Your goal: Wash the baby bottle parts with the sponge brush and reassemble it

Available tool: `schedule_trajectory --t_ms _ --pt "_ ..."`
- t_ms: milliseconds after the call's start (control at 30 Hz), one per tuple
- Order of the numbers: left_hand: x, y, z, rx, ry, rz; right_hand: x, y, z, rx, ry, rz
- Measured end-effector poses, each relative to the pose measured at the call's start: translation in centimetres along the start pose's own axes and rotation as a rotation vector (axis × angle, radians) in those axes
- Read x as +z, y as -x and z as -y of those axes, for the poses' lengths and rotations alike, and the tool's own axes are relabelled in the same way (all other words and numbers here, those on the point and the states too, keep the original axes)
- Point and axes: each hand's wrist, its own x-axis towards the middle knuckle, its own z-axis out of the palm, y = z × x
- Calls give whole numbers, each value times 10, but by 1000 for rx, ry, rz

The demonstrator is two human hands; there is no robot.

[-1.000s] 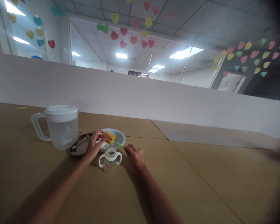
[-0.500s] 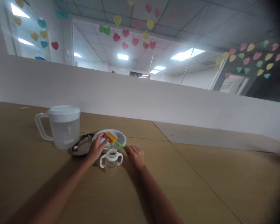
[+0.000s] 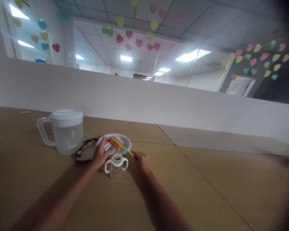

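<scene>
Orange sponge (image 3: 117, 143) has turned slightly; left hand (image 3: 101, 154) pinches it, part-curled. Right hand (image 3: 141, 159) is closed around its green handle (image 3: 126, 149).

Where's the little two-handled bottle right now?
In the head view, left of centre: the bottle stands on the table, on the near side of the white bowl, just left of the right hand.

The left hand (image 3: 102, 155) partly hides the round white bowl (image 3: 126, 143) behind it; the right hand (image 3: 142, 160) covers one end of the thin green stick (image 3: 126, 149). Red print (image 3: 116, 172) on the clear two-handled bottle (image 3: 116, 165) is unreadable.
</scene>
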Motion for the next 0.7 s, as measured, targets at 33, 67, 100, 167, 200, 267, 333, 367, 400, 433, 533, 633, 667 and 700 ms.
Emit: schedule_trajectory --t_ms 33,67,100,167,200,267,333,367,400,433,533,633,667,700 --pt "0 0 0 7 9 4 0 0 1 33 -19 22" --pt "0 -1 0 11 17 14 1 0 1 69 -34 46" --pt "1 -1 0 14 26 26 0 0 2 107 -44 71" --pt "1 -2 0 18 44 54 -1 -1 2 169 -57 117" --pt "2 -2 0 21 54 69 -2 -2 3 188 -61 132" --pt "2 -1 0 33 72 87 -5 -3 2 207 -57 145" --pt "2 -1 -2 50 58 73 -7 -4 0 220 -49 137" --pt "2 -1 -2 60 34 57 -8 -4 0 227 -42 130" --pt "2 -1 -3 69 3 36 -9 -5 0 229 -32 119" --pt "1 -2 -4 78 -34 15 -9 -5 0 224 -22 105" --pt "-4 -3 -6 91 -122 -36 -10 -6 3 152 9 21" --pt "-8 -5 -6 57 -185 -83 -10 -8 9 13 50 -129" --pt "-8 -5 -6 36 -203 -96 -10 -9 10 -40 72 -177" --pt "-8 -5 -5 17 -218 -108 -11 -10 11 -91 95 -215"
